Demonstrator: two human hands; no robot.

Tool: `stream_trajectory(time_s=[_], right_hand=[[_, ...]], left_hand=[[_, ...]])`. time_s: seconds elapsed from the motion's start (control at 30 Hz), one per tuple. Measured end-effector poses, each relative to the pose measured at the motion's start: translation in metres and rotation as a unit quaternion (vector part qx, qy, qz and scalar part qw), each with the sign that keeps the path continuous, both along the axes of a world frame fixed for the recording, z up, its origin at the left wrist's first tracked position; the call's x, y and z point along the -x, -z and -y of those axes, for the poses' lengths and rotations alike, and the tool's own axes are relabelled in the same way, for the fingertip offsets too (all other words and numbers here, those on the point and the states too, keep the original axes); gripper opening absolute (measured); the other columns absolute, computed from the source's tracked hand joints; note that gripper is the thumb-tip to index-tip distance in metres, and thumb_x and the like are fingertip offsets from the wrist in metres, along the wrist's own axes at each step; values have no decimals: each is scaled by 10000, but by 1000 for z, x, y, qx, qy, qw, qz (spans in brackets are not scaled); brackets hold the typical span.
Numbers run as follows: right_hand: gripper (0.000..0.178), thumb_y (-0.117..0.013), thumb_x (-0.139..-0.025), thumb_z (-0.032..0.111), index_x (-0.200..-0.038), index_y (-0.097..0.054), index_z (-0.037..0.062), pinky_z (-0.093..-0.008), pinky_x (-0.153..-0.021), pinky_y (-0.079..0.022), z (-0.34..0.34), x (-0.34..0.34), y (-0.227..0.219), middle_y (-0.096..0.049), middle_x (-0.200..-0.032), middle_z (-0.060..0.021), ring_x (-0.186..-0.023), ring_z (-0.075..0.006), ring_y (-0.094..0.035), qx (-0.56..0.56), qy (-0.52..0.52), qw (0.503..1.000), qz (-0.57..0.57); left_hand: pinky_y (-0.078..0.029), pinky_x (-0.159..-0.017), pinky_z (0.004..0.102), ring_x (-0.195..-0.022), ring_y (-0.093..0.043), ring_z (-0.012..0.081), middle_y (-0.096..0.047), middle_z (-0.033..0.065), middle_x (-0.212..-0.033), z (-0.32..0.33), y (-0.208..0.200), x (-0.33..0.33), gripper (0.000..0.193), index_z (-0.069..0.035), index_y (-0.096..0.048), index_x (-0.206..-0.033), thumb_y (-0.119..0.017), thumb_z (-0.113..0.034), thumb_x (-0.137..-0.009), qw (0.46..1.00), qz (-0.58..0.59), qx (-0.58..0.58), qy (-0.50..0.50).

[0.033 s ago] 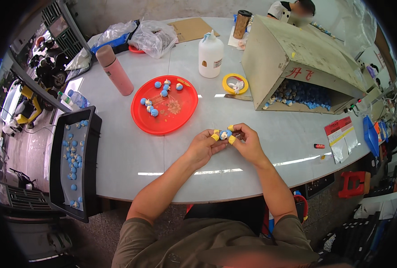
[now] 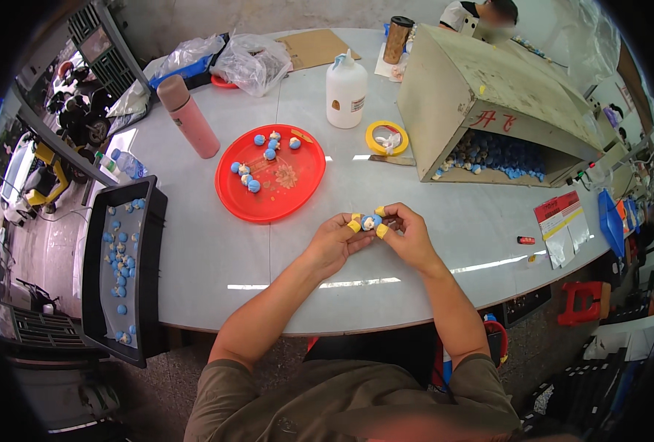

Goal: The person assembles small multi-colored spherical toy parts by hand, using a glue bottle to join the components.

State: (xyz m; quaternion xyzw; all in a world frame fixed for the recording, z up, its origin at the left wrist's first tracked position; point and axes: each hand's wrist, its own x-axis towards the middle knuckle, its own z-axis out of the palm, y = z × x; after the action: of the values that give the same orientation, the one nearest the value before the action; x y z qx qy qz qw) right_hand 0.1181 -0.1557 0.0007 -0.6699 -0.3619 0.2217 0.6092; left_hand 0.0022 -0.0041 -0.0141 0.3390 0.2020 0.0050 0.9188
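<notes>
Between my two hands, over the middle of the table, is a small blue and cream figurine head (image 2: 371, 222). My left hand (image 2: 334, 239) pinches it from the left, and my right hand (image 2: 406, 234) grips its right side. Yellow tape wraps the thumb and a finger of each hand. Beyond them to the left, a round red tray (image 2: 227, 197) carries several similar blue and cream pieces (image 2: 270, 154). More of these pieces lie in a long black bin (image 2: 150, 243) at the left table edge. Many blue pieces (image 2: 496, 153) fill the opening of a beige box on the right.
A pink flask (image 2: 188, 118), a white squeeze bottle (image 2: 347, 94) and a yellow tape roll (image 2: 387, 138) stand or lie past my hands. The large beige box (image 2: 489, 96) takes up the far right. Plastic bags (image 2: 253, 62) and cardboard (image 2: 316, 50) lie at the back. Another person (image 2: 463, 16) sits beyond the box.
</notes>
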Motion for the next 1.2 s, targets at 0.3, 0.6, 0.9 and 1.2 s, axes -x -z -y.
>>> stream_trajectory(time_s=[0.3,0.6,0.9,1.2], right_hand=[[243,-705,-797,68,-1008,-596,17,-258,-712,-450,2,6,-16,-653,-959,-52,-840,-114,-595,10,4,997,72],[229,-663,-746,-14,-964,-600,11,-301,-744,-485,6,8,-29,-631,-932,-83,-816,-190,-621,34,-13,984,177],[226,-627,-738,-58,-961,-608,-24,-305,-748,-514,8,7,-35,-620,-936,-115,-810,-215,-638,42,-28,983,179],[204,-632,-744,-59,-946,-610,-35,-305,-741,-515,6,8,-35,-627,-918,-112,-815,-201,-651,38,-12,991,130]], left_hand=[[-524,-894,298,-1005,-612,174,-597,80,-1127,1,-3,2,290,-24,-520,-1182,-618,-126,-929,999,29,-13,16],[-538,-873,296,-981,-618,172,-607,81,-1105,6,-7,2,271,-20,-535,-1144,-641,-120,-915,999,4,-51,17],[-548,-874,303,-998,-626,185,-621,101,-1101,10,-4,1,222,-13,-548,-1115,-623,-86,-920,996,26,-89,0],[-549,-887,317,-1011,-629,199,-624,113,-1106,10,-6,2,184,-1,-559,-1096,-600,-70,-930,996,20,-88,-4]])
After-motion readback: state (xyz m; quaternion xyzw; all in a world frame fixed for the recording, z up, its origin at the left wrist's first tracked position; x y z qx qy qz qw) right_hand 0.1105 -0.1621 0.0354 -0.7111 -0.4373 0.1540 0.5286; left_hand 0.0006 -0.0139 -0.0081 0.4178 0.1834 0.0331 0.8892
